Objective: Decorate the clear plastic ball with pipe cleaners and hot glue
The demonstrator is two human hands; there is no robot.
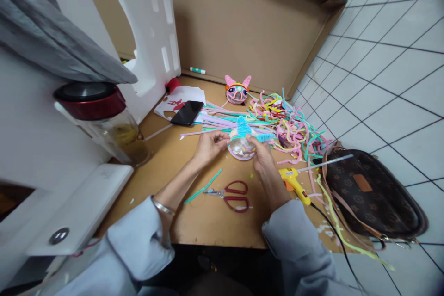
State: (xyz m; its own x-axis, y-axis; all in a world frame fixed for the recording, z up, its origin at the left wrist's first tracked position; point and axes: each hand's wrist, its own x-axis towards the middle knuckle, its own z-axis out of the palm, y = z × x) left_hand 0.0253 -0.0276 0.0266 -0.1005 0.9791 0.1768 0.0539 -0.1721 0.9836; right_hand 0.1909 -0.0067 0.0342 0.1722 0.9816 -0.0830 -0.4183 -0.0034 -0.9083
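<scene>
Nearest item: my two pale sleeves, at the near edge of the cardboard work surface (194,226).

Item: red-handled scissors (233,195), lying flat between my forearms, untouched; a loose green stem just left of them.

Item: yellow glue gun (293,182), to the right of my right wrist, cord trailing toward me.

Item: my left hand (209,144), fingers pinched closed on the left side of the clear ball (242,148).

Item: my right hand (262,155), curled around the ball's right side, thumb near the blue pipe cleaner (247,130) wound over its top.

Item: the ball itself, held just above the board, centre of the scene, with pale scraps inside.

Item: heap of coloured pipe cleaners (284,122), far right of the hands.

Item: finished pink figure (237,90), farther back; black phone (186,113), far left; brown patterned bag (374,194), right, on the tiled floor; jar with a red lid (104,118), left.

Handling note, as I judge it: the blue winding sits best if one hand steadies the ball while the other keeps the stem taut and close to the surface, since a smooth sphere lets loose turns slip.
</scene>
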